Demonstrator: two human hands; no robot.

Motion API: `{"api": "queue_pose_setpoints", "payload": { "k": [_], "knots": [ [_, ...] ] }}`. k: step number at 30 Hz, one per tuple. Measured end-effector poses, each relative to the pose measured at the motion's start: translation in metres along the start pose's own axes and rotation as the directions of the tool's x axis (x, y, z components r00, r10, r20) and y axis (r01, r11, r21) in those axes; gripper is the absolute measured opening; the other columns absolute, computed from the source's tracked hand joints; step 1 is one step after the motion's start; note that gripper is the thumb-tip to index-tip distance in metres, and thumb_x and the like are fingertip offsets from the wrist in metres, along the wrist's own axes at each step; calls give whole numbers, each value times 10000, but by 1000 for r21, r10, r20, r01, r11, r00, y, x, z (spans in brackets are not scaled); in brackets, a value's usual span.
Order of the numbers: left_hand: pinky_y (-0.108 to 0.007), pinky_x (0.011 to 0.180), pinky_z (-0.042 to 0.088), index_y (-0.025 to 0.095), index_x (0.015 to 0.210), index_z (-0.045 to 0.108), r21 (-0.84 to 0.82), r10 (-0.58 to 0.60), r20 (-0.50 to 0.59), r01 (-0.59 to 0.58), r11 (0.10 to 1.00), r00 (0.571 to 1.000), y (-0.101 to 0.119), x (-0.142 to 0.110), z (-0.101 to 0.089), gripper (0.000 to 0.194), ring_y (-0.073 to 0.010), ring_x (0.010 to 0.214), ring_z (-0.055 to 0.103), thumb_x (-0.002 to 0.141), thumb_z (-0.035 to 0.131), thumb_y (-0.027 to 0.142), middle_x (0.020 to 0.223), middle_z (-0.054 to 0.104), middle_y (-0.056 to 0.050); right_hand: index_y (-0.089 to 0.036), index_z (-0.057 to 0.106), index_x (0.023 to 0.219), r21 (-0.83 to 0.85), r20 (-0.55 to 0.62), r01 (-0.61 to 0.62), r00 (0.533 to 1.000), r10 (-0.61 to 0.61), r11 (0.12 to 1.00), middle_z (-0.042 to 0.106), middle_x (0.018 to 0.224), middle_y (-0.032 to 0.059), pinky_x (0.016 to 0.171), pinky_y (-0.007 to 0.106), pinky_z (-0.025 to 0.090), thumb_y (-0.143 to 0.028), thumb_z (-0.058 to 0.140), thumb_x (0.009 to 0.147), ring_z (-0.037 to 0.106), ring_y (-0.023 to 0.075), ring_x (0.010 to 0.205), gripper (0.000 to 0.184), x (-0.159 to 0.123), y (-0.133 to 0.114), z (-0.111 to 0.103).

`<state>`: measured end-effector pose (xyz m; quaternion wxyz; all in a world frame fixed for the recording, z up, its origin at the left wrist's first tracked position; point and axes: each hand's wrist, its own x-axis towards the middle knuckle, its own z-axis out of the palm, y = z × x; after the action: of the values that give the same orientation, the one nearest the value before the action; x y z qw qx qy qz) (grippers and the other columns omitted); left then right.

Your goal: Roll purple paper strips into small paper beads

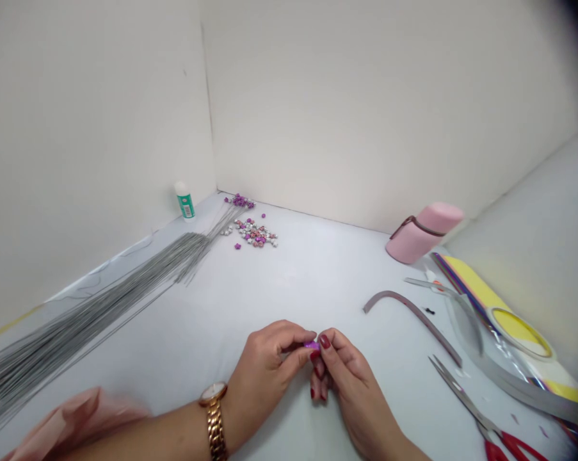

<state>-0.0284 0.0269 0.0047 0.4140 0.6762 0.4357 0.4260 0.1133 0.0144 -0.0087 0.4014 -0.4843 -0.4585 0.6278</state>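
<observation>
Between the fingertips of both hands is a small shiny purple piece [312,345], mostly covered; it looks like a folded paper star, though its exact shape is hidden. My left hand [276,358], with a gold watch [214,392] on the wrist, pinches it from the left. From the right, my right hand [342,374] grips it between thumb and fingers. Both hands are just above the white table. Farther back lies a pile of small purple, silver and pink stars [257,234], with a purple star cluster [240,202] behind it at the wire tips.
A bundle of thin grey wires [101,301] stretches along the left. A glue stick [185,202] stands by the wall. At right are a pink bottle [420,234], a curved paper strip [416,314], red-handled scissors [475,410], a tape roll [521,331] and yellow paper sheets [471,275].
</observation>
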Motion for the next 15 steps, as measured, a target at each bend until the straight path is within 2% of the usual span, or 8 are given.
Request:
{"api": "queue_pose_setpoints", "payload": {
  "k": [5,11,15],
  "knots": [
    [-192,698,445,171,854,662,28,27,35,-28,999,999,-1,-1,-1,138,-117,718,599,798,537,155,756,665,-17,-165,458,682,-39,62,13,998,-11,999,462,530,-47,431,191,322,-378,398,878,464,70,436,296,0,-1,-1],
    [-194,741,452,158,1033,597,9,-22,51,21,1000,998,-4,-3,0,250,-127,801,599,789,547,173,914,651,-51,-169,444,658,33,19,30,999,-31,999,402,494,-77,386,163,305,-367,455,854,376,41,378,279,2,3,-3],
    [-212,704,442,180,946,638,71,11,105,-19,997,994,-6,-1,0,180,-132,762,581,804,528,182,828,647,-38,-168,438,651,25,-14,22,1000,-22,999,392,473,-85,362,149,284,-364,480,842,363,32,356,277,2,6,-6]
  ]
}}
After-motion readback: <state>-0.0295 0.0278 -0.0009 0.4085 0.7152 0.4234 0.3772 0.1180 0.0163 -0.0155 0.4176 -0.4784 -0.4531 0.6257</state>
